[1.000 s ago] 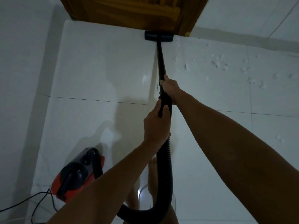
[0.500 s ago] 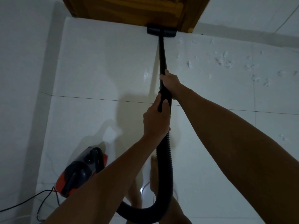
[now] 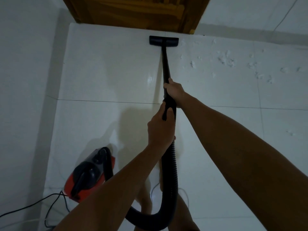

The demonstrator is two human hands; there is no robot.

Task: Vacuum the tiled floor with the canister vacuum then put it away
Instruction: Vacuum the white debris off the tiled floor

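Black hose (image 3: pixel 170 177) partly hidden behind left forearm, lower loop cut by bottom edge; join with canister not visible. Wooden door (image 3: pixel 133 12) cut off at top, dark, detail hard to read. Cord (image 3: pixel 30 205) runs off left edge, end out of view. Legs below the arms mostly covered, feet hard to make out. Fingers of both hands largely out of sight behind the wand (image 3: pixel 165 64).

Red and black canister (image 3: pixel 90 174) on white tile floor (image 3: pixel 100 72) at lower left, near the left wall, handle on top. Wand thin, black, straight, tilted forward to a flat wide nozzle (image 3: pixel 164 41) lying on floor just short of the door. Right hand (image 3: pixel 174 91) wrapped round wand, farther up. Left hand (image 3: pixel 160 129) grips the handle end just above the ribbed hose, thumb on top. White crumbs (image 3: pixel 226 60) scattered on tiles right of nozzle, apart from it.
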